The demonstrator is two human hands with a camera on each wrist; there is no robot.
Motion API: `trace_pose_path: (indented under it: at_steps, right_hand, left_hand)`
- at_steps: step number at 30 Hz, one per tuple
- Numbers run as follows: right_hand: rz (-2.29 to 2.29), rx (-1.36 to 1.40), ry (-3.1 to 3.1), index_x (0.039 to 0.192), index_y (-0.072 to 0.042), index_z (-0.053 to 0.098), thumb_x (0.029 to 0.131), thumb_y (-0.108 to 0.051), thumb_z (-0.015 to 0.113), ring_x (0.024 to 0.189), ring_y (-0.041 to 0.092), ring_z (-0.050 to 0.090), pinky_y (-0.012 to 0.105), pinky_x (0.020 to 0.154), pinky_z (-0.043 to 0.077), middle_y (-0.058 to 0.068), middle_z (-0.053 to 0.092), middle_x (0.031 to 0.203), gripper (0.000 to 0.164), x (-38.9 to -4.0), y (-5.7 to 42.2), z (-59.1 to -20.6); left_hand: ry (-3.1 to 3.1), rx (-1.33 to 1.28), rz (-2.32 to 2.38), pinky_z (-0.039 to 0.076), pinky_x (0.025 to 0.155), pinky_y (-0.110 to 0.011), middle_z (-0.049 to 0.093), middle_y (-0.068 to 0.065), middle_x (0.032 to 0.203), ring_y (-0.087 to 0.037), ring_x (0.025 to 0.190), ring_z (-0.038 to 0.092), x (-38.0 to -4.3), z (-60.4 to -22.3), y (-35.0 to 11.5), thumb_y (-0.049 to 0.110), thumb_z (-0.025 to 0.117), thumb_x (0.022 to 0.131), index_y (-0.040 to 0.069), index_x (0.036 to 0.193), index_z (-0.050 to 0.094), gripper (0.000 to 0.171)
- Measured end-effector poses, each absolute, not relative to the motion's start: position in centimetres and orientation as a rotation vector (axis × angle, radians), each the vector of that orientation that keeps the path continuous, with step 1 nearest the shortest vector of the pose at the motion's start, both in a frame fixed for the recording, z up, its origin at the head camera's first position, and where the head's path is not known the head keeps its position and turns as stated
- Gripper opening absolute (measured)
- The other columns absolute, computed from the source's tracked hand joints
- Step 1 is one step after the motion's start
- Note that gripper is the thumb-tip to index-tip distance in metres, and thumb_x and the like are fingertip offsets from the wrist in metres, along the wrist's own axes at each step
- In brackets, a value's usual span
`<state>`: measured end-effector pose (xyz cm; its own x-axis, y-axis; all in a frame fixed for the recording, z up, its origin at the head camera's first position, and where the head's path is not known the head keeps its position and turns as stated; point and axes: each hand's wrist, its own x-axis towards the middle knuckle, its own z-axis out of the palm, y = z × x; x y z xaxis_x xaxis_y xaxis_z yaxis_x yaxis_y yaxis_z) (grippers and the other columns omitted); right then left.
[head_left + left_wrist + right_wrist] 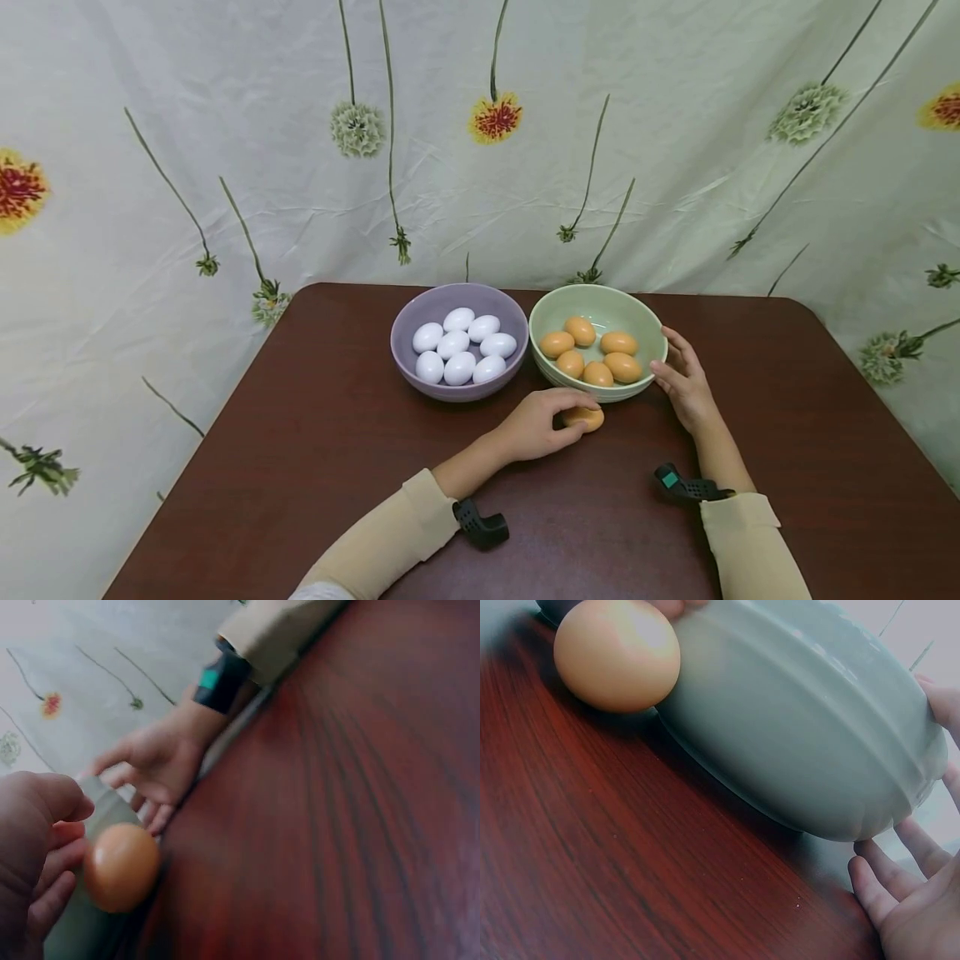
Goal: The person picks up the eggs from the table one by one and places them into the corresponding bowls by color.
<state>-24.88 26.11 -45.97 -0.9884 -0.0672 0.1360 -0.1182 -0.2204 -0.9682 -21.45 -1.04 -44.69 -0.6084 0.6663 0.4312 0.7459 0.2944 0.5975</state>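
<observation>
In the head view my left hand (542, 425) holds a brown egg (588, 418) between thumb and fingers, low in front of the green bowl (651, 327). The same egg (618, 655) shows close to the bowl's outer wall in the right wrist view. My right hand (686, 387) touches the bowl's right side, thumb and fingertips at the rim. Seen from the right wrist, its fingers (896, 881) are spread and rest against the wall. Several brown eggs (619, 342) lie inside the green bowl.
Close to the green bowl's left stands a purple bowl (402, 350) holding several white eggs (460, 367). Both bowls sit near the far edge of the dark brown table (322, 400). Behind the table hangs a flower-patterned cloth (465, 192).
</observation>
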Motion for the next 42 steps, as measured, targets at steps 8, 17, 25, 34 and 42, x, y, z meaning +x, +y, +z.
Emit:
trace_pose_path:
  at_steps: [8, 17, 25, 34, 42]
  right_hand:
    - [2.427, 0.248, -1.916, 0.143, -0.019, 0.041, 0.096, 0.001, 0.054, 0.112, 0.014, 0.048, 0.02, 0.084, 0.047, 0.005, 0.037, 0.133, 0.053, -24.8, 26.1, -46.0]
    - [2.418, 0.242, -1.93, 0.145, -0.018, 0.039, 0.096, 0.0, 0.055, 0.113, 0.015, 0.046, 0.02, 0.085, 0.047, 0.005, 0.036, 0.134, 0.055, -24.9, 26.1, -46.0]
    - [2.412, 0.24, -1.943, 0.146, -0.018, 0.038, 0.096, 0.0, 0.055, 0.113, 0.014, 0.048, 0.02, 0.085, 0.047, 0.004, 0.035, 0.135, 0.055, -24.9, 26.2, -45.9]
    - [2.423, 0.239, -1.925, 0.145, -0.018, 0.04, 0.095, 0.001, 0.056, 0.111, 0.013, 0.05, 0.02, 0.085, 0.047, 0.003, 0.037, 0.134, 0.055, -25.0, 26.1, -45.9]
    - [2.427, 0.234, -1.927, 0.144, -0.018, 0.039, 0.096, 0.0, 0.055, 0.112, 0.013, 0.048, 0.02, 0.085, 0.047, 0.003, 0.037, 0.134, 0.054, -24.8, 26.1, -45.8]
  left_hand:
    - [-2.437, -1.369, -1.096, 0.039, 0.1, -0.02, 0.066, -0.004, 0.12, -0.014, 0.114, 0.059, -21.5, -45.5, -0.5, 0.009, 0.073, 0.084, 0.008, 0.114, 0.07, 0.03]
    - [-2.436, -1.366, -1.031, 0.039, 0.1, -0.021, 0.066, -0.003, 0.118, -0.014, 0.113, 0.058, -21.4, -45.6, -0.6, 0.012, 0.076, 0.082, 0.009, 0.113, 0.071, 0.032]
    - [-2.496, -1.354, -1.017, 0.039, 0.099, -0.02, 0.064, -0.001, 0.119, -0.013, 0.113, 0.058, -21.1, -45.8, -0.6, 0.016, 0.077, 0.083, 0.011, 0.117, 0.069, 0.035]
    - [-2.574, -1.303, -1.06, 0.041, 0.094, -0.019, 0.064, 0.0, 0.117, -0.009, 0.107, 0.058, -21.3, -46.0, -0.7, 0.019, 0.079, 0.081, 0.012, 0.118, 0.067, 0.04]
    - [-2.609, -1.257, -1.16, 0.041, 0.093, -0.018, 0.065, 0.002, 0.114, -0.006, 0.105, 0.057, -21.4, -46.6, -1.0, 0.019, 0.081, 0.078, 0.013, 0.117, 0.065, 0.043]
